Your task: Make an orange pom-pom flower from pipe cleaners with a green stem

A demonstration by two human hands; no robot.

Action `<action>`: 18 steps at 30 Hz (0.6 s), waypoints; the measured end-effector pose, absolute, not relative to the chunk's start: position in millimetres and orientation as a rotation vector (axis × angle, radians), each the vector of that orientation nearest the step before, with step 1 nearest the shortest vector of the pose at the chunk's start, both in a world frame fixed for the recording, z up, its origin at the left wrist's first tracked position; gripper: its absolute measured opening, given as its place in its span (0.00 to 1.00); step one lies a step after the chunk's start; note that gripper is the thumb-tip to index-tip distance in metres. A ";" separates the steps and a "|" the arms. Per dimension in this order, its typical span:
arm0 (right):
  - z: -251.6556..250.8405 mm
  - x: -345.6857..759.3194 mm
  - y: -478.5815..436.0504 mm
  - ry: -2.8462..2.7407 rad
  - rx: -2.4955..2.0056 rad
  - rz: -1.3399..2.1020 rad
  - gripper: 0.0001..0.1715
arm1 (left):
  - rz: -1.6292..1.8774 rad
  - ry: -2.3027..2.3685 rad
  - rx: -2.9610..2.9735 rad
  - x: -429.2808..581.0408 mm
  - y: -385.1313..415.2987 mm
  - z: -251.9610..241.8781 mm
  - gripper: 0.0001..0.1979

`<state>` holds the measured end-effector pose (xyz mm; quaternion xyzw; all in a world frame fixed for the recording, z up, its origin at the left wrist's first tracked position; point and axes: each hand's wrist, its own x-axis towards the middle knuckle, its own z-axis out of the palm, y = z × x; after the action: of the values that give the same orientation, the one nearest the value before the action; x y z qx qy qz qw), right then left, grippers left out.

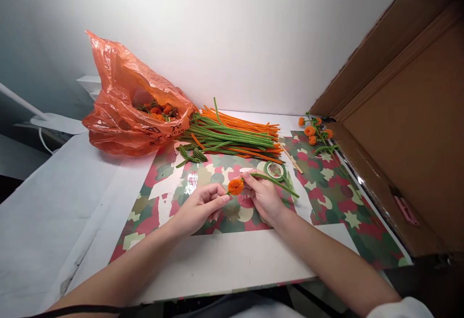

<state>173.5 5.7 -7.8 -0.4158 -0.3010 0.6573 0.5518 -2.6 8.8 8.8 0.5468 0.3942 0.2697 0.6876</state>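
Note:
My left hand and my right hand meet over a red, green and cream patterned sheet. Between their fingertips sits a small orange pompom flower. The left fingers pinch it from the left. The right hand grips it from the right together with a green pipe cleaner stem that runs out to the right. A roll of green tape lies just behind the right hand.
A pile of green and orange pipe cleaners lies at the back. An orange plastic bag with finished pieces sits at the back left. Made orange flowers lie at the right, by an open cardboard box.

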 end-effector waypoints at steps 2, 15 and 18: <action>-6.4 173.5 6.0 -0.719 -0.995 1.537 0.18 | 0.608 0.888 1.229 -2.3 9.1 9.2 0.19; -8.5 176.9 9.8 -0.848 -1.061 1.328 0.16 | 0.616 0.911 1.256 -1.7 8.3 9.9 0.18; -3.2 180.7 9.4 -1.030 -1.053 1.252 0.14 | 0.584 0.878 1.234 -2.8 7.4 9.4 0.18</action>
<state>180.7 9.4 -3.2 -0.4482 -0.4383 0.5329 0.5683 -2.8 7.4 9.4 0.5515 0.3923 0.2608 0.6884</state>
